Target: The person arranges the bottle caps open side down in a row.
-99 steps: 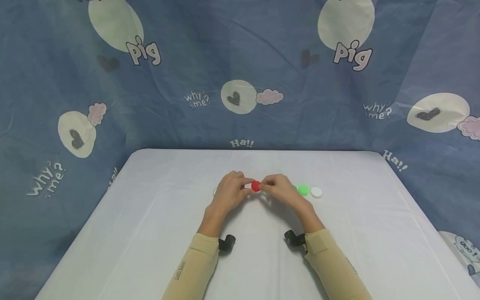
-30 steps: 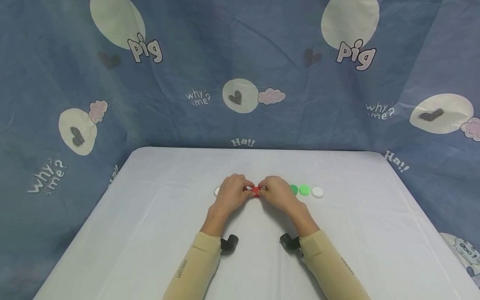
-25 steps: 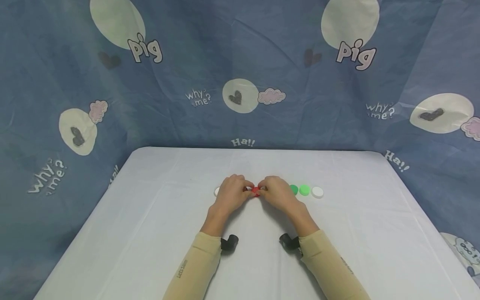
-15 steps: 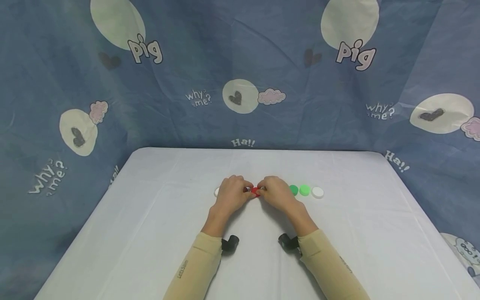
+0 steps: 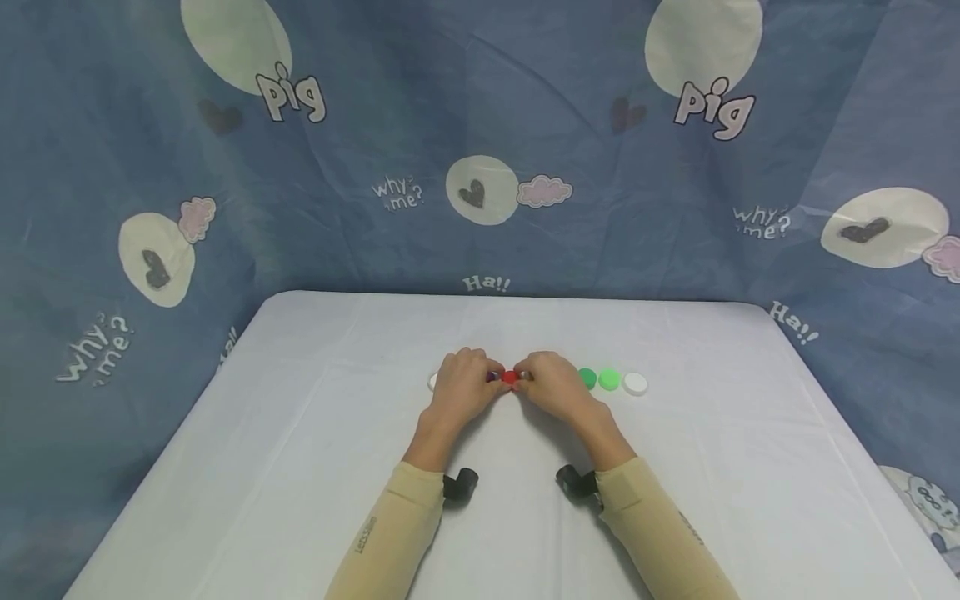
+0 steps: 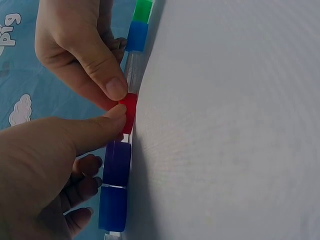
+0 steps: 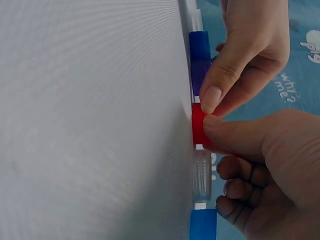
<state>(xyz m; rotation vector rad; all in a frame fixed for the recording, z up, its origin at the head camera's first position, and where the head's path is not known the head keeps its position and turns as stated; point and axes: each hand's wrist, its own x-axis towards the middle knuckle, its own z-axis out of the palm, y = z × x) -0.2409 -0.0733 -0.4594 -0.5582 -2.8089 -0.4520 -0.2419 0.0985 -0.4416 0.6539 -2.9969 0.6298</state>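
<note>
A red bottle cap (image 5: 510, 377) lies on the table in a row of caps, between a purple cap (image 6: 117, 164) and a clear ridged cap (image 7: 202, 175). My left hand (image 5: 465, 387) pinches its left side between thumb and index finger. From the right, my right hand (image 5: 555, 386) pinches the same cap, thumb on the near side. Both thumbs almost meet on it in the wrist views. The other fingers of each hand curl loosely above the neighbouring caps.
Beyond the purple cap is a blue cap (image 6: 113, 209). Past the clear one sits a lighter blue cap (image 7: 203, 224). Farther right are a dark green cap (image 5: 587, 378), a light green cap (image 5: 609, 379) and a white cap (image 5: 635, 383). A patterned blue cloth (image 5: 337, 233) hangs behind the table.
Earlier, both hands held the red cap tilted, with its round face showing. It has since come down into the row, then shifted slightly back; both hands still pinch it.
</note>
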